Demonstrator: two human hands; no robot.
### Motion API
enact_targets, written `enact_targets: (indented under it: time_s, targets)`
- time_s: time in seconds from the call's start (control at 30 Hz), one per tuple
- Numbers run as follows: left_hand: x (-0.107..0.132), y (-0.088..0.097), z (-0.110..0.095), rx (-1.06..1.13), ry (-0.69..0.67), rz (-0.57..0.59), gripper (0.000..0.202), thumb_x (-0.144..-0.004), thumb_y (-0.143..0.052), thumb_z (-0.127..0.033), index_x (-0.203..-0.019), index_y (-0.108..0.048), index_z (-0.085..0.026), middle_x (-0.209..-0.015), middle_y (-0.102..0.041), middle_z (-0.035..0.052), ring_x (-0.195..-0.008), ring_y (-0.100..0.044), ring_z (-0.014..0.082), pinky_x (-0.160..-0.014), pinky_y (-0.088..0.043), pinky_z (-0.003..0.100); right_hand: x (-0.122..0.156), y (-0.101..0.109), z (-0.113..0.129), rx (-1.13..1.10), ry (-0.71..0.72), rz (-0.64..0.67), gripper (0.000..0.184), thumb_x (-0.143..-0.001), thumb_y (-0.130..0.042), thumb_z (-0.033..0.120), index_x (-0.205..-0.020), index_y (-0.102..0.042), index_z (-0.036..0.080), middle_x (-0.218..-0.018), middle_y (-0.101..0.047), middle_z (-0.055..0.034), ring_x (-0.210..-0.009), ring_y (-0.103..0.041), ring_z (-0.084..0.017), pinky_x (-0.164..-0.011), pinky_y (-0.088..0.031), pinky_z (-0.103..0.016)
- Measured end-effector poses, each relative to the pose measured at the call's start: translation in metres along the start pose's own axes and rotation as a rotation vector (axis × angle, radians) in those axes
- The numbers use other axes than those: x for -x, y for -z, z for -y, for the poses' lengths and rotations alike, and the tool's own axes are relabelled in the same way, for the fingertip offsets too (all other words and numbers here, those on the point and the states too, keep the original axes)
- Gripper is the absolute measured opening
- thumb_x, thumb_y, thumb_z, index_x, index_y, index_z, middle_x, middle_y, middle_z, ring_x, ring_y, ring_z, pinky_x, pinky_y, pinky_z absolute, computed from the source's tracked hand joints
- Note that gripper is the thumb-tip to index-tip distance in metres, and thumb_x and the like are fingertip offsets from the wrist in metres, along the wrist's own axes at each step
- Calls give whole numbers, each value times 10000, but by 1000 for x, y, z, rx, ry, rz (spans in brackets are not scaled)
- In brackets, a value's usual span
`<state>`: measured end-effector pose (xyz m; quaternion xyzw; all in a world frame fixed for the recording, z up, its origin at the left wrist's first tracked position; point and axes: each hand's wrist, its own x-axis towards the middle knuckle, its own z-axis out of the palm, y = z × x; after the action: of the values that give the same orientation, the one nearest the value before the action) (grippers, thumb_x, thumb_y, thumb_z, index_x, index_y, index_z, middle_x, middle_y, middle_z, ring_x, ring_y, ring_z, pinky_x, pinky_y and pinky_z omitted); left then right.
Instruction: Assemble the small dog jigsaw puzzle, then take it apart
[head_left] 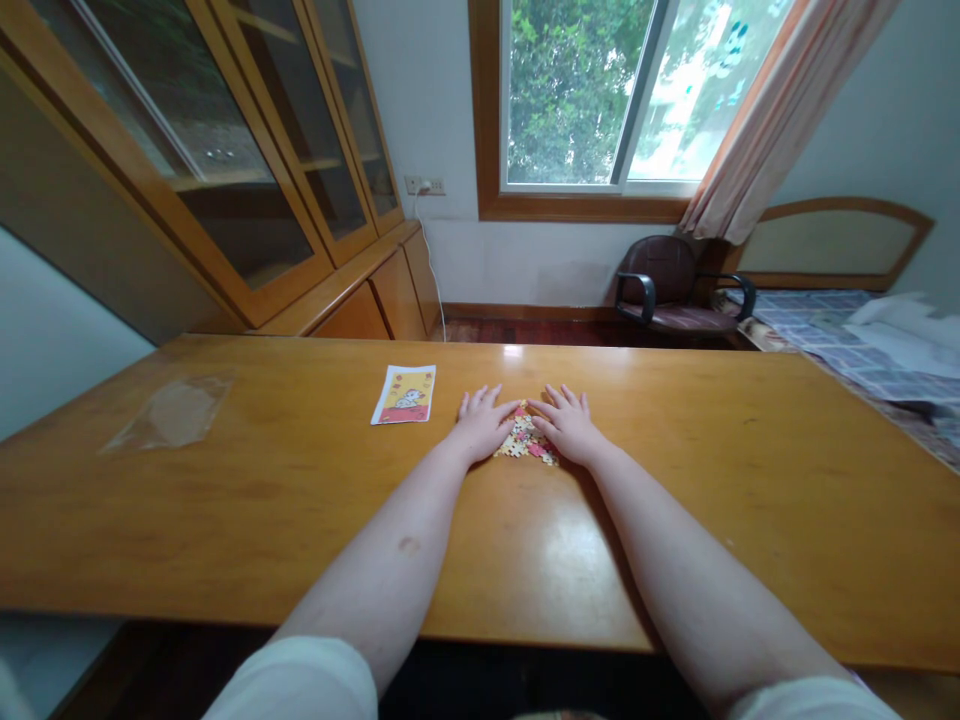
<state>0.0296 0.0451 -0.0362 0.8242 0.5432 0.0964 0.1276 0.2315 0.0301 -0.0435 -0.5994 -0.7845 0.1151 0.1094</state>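
A small heap of jigsaw puzzle pieces (526, 440), cream, yellow and pink, lies on the wooden table (300, 520). My left hand (481, 424) rests palm down at the heap's left edge, fingers spread and the thumb reaching over its far side. Mirroring it on the right, my right hand (570, 424) lies flat with its fingers apart, thumb pointing inward. Both hands touch the border of the heap, and some pieces may be hidden beneath them. Left of my hands sits a picture card (405, 394) with a white cartoon animal on yellow and pink.
A clear plastic bag (172, 412) lies flat at the table's left. Beyond the table stand a glass-door cabinet (322, 250), a brown armchair (667, 285) under the window (577, 100), and a bed (847, 330) on the right. A white cord (430, 250) hangs from a wall socket.
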Motion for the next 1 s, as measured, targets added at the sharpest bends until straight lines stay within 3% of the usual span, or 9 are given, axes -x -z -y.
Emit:
enact_targets:
  time_s: [0.17,0.33,0.53,0.7,0.83,1.0]
  targets:
    - [-1,-5,-3,2,4,7,481,-935,-389,-522,-1386,-496,-392,-1596,-271,39,-1474,-165,340,-1157,-34,621,-1,-1,2,-10,78,24,484,-969,-354,554,-1380,-527,363,-1563,-319,-88,-1457,-175,-354,-1120,-87,-659]
    - [-2,-6,-3,-21,16,1,483,-932,-367,-546,-1360,-527,-387,-1584,-301,42,-1474,-162,347,-1149,-26,637,0,1,3,-19,94,54,483,-974,-336,553,-1373,-535,366,-1568,-308,-87,-1459,-162,-362,-1119,-79,-662]
    - [-5,-4,4,-67,195,-119,435,-924,-422,-453,-1287,-604,-298,-1522,-409,91,-1452,-219,360,-1157,-79,626,1,2,3,-16,67,50,458,-979,-343,535,-1333,-577,364,-1536,-365,-83,-1451,-183,-360,-1114,-79,-671]
    - [-7,-3,9,-77,298,-182,384,-916,-412,-314,-1223,-638,-273,-1462,-486,76,-1420,-294,330,-1164,-153,594,1,0,2,-6,35,-2,480,-976,-352,529,-1343,-573,312,-1538,-362,-97,-1450,-197,-344,-1127,-101,-649]
    - [-5,1,8,-88,286,-218,398,-857,-442,-204,-1192,-654,-242,-1391,-550,91,-1348,-397,313,-1143,-256,530,3,1,5,-6,81,20,477,-981,-328,532,-1381,-525,363,-1555,-336,-76,-1456,-177,-353,-1120,-95,-662]
    - [-3,10,9,-97,392,-212,396,-838,-417,-157,-1129,-684,-194,-1162,-673,134,-1088,-583,305,-934,-455,432,5,3,10,-9,96,61,461,-985,-317,531,-1380,-516,403,-1573,-301,-58,-1461,-148,-374,-1115,-59,-676]
